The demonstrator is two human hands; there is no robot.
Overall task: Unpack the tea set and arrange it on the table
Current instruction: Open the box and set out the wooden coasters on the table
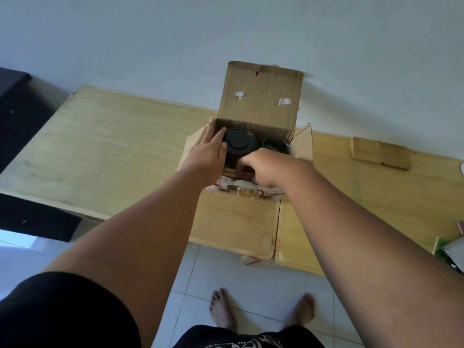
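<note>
Left hand (208, 149) rests straight fingers against the black lidded pot (239, 143) at 9 o'clock; right hand (262, 167) curls at 6 o'clock, grip unclear. Box (258, 96) sits on wooden tabletop (113, 136) by wall (100, 33).

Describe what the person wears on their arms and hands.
Both forearms are bare. A black short sleeve covers the left upper arm; the right arm shows no sleeve in frame. The left hand and right hand wear no gloves, and no watch, ring or bracelet is visible.
</note>
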